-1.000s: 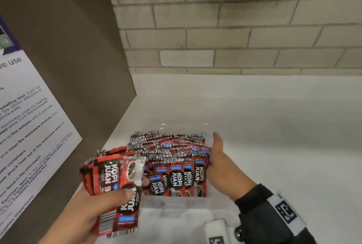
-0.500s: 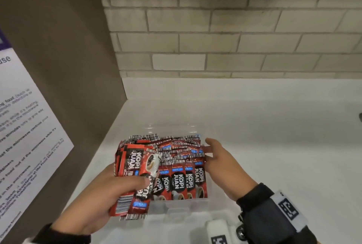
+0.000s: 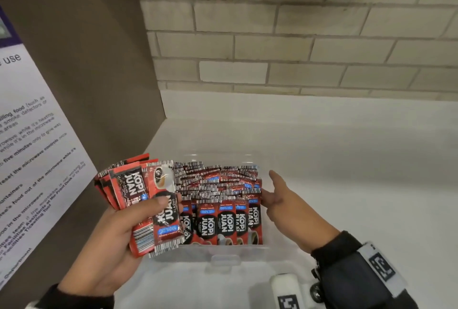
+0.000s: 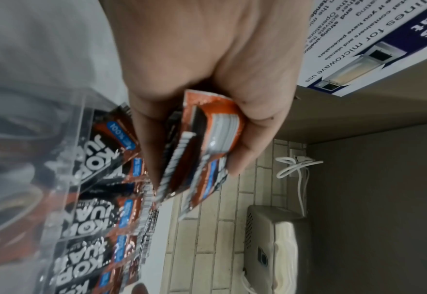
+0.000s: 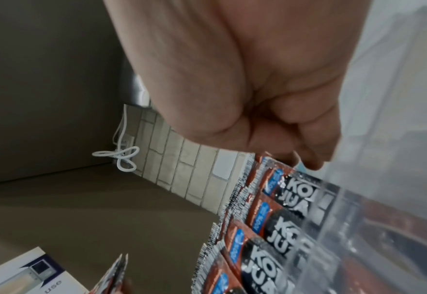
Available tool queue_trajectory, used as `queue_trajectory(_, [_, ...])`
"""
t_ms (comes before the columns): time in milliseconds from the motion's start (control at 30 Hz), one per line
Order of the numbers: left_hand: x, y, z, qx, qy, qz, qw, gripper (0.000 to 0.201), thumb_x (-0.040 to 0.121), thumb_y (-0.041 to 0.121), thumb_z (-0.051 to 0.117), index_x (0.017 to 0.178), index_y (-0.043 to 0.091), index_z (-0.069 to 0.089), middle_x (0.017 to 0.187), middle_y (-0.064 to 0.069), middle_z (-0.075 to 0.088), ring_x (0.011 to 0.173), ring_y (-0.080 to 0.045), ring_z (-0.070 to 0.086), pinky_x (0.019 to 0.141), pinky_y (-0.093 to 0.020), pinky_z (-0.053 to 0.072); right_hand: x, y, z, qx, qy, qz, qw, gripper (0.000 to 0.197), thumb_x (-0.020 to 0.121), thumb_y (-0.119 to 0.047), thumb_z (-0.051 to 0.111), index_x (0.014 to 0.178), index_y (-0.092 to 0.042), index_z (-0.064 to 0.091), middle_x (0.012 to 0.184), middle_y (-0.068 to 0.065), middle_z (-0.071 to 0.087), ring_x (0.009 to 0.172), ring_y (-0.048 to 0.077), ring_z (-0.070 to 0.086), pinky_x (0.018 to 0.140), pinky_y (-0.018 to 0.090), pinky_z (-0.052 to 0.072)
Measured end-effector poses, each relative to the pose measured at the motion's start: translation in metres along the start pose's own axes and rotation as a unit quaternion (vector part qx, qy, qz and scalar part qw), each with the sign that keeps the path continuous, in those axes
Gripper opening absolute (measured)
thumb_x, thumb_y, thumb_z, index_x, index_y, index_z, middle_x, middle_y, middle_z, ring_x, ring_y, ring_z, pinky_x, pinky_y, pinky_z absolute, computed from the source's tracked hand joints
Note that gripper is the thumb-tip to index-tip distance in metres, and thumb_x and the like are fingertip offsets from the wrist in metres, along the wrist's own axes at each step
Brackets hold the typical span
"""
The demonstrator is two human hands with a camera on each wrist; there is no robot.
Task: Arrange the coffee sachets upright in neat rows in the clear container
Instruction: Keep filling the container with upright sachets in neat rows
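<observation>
**Fresh bundle held ready beside a nearly full container**

The left hand (image 3: pixel 109 231) grips a fanned bundle of coffee sachets (image 3: pixel 146 199), thumb pressed across the front one, at the left edge of the clear container (image 3: pixel 223 250) on the white tabletop (image 3: pixel 347 172). The container already holds packed rows of upright sachets (image 3: pixel 223 199). The right hand (image 3: pixel 290 212) is at the rows' right side, index finger extended, the others curled against the end sachets, seemingly steadying them.

The step in hand looks like feeding another batch in. Next, the bundle likely needs squaring up and sliding into a gap on the left while the right hand keeps the rows from toppling.

The left wrist view shows the bundle's bottom edges (image 4: pixel 202 143) pinched between thumb and fingers, hidden from the head view. The right wrist view shows the fingertips (image 5: pixel 313 163) at the sachet tops by the container wall; whether they pinch one I cannot tell.
</observation>
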State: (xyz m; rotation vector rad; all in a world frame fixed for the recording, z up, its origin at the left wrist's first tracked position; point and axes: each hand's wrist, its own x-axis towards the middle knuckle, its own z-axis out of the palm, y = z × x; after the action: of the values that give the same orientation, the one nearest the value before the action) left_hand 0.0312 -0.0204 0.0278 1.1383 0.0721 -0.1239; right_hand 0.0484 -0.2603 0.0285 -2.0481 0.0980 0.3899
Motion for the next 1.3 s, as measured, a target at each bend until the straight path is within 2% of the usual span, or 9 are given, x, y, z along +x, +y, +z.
queue_trajectory(67, [-0.001, -0.002, 0.005, -0.014, 0.007, 0.005, 1.000, 0.074, 0.033, 0.020, 0.092, 0.102, 0.008, 0.071, 0.101, -0.020, 0.071, 0.082, -0.036, 0.071, 0.060, -0.047, 0.058, 0.000, -0.002, 0.000, 0.000, -0.022, -0.006, 1.000, 0.075, 0.090, 0.008, 0.035, 0.150, -0.016, -0.002, 0.139, -0.004, 0.051, 0.104, 0.006, 0.049, 0.068, 0.005, 0.041])
queue_trajectory(133, [-0.002, -0.004, 0.010, -0.024, 0.008, 0.008, 1.000, 0.092, 0.017, 0.025, 0.096, 0.102, 0.006, 0.069, 0.095, -0.019, 0.072, 0.076, -0.033, 0.072, 0.054, -0.042, 0.057, 0.000, 0.000, -0.001, 0.003, -0.024, -0.020, 1.000, 0.068, 0.090, 0.009, 0.037, 0.147, -0.015, 0.010, 0.136, -0.002, 0.052, 0.096, 0.003, 0.050, 0.073, 0.009, 0.043])
queue_trajectory(233, [-0.003, -0.006, 0.016, -0.034, 0.000, 0.005, 0.999, 0.102, 0.012, 0.028, 0.096, 0.107, 0.005, 0.067, 0.098, -0.021, 0.071, 0.078, -0.034, 0.072, 0.056, -0.041, 0.057, 0.003, 0.003, -0.002, -0.002, -0.001, -0.027, 1.000, 0.041, 0.090, 0.007, 0.038, 0.118, -0.022, 0.033, 0.108, -0.003, 0.053, 0.074, -0.002, 0.051, 0.072, 0.015, 0.045])
queue_trajectory(367, [-0.005, -0.008, 0.023, -0.035, -0.011, -0.008, 0.999, 0.104, 0.017, 0.026, 0.096, 0.113, 0.002, 0.063, 0.098, -0.021, 0.071, 0.078, -0.032, 0.072, 0.056, -0.040, 0.057, 0.007, 0.003, 0.005, -0.034, -0.012, -0.043, 0.998, 0.045, 0.089, 0.003, 0.040, 0.125, -0.022, 0.050, 0.117, -0.005, 0.064, 0.090, 0.003, 0.062, 0.082, 0.023, 0.052])
queue_trajectory(567, [-0.006, -0.010, 0.032, -0.048, -0.024, -0.026, 0.998, 0.073, 0.048, 0.012, 0.078, 0.119, 0.006, 0.060, 0.107, -0.020, 0.069, 0.091, -0.038, 0.069, 0.071, -0.053, 0.057, -0.003, -0.008, 0.000, -0.137, 0.019, -0.060, 0.989, 0.052, 0.096, -0.004, 0.038, 0.143, -0.021, 0.023, 0.117, 0.001, 0.059, 0.078, 0.001, 0.053, 0.054, 0.000, 0.040])
queue_trajectory(733, [-0.004, -0.011, 0.044, -0.051, -0.032, -0.015, 0.998, 0.036, 0.065, 0.004, 0.066, 0.100, 0.012, 0.072, 0.104, -0.019, 0.071, 0.090, -0.036, 0.070, 0.066, -0.044, 0.059, -0.012, -0.026, -0.005, -0.054, 0.172, -0.224, 0.958, 0.030, 0.091, -0.007, 0.052, 0.115, -0.026, 0.057, 0.110, -0.009, 0.063, 0.074, 0.000, 0.054, 0.064, 0.003, 0.041])
queue_trajectory(900, [-0.005, -0.013, 0.055, -0.021, -0.081, -0.011, 0.996, 0.050, 0.065, 0.006, 0.074, 0.114, 0.008, 0.066, 0.109, -0.022, 0.068, 0.098, -0.040, 0.067, 0.072, -0.044, 0.057, -0.017, -0.051, 0.003, 0.129, -0.025, -0.213, 0.968, 0.025, 0.081, -0.012, 0.070, 0.103, -0.024, 0.062, 0.085, -0.004, 0.063, 0.062, 0.010, 0.053, 0.058, 0.023, 0.044])
queue_trajectory(1167, [-0.006, -0.018, 0.053, -0.016, -0.087, -0.033, 0.995, 0.046, 0.051, 0.009, 0.079, 0.097, 0.012, 0.073, 0.099, -0.021, 0.071, 0.088, -0.036, 0.070, 0.066, -0.040, 0.058, -0.007, -0.048, -0.009, 0.283, -0.040, -0.196, 0.938, 0.027, 0.088, 0.016, 0.044, 0.090, -0.008, 0.056, 0.073, 0.006, 0.060, 0.042, 0.011, 0.046, 0.039, 0.017, 0.034])
queue_trajectory(1300, [-0.009, -0.019, 0.054, -0.009, -0.086, -0.052, 0.995, 0.055, 0.044, 0.014, 0.080, 0.098, 0.011, 0.072, 0.099, -0.023, 0.070, 0.087, -0.036, 0.070, 0.065, -0.042, 0.058, -0.005, -0.047, -0.018, 0.399, -0.164, -0.211, 0.877, 0.021, 0.070, -0.015, 0.066, 0.084, -0.011, 0.052, 0.074, 0.008, 0.055, 0.052, 0.015, 0.045, 0.047, 0.022, 0.036])
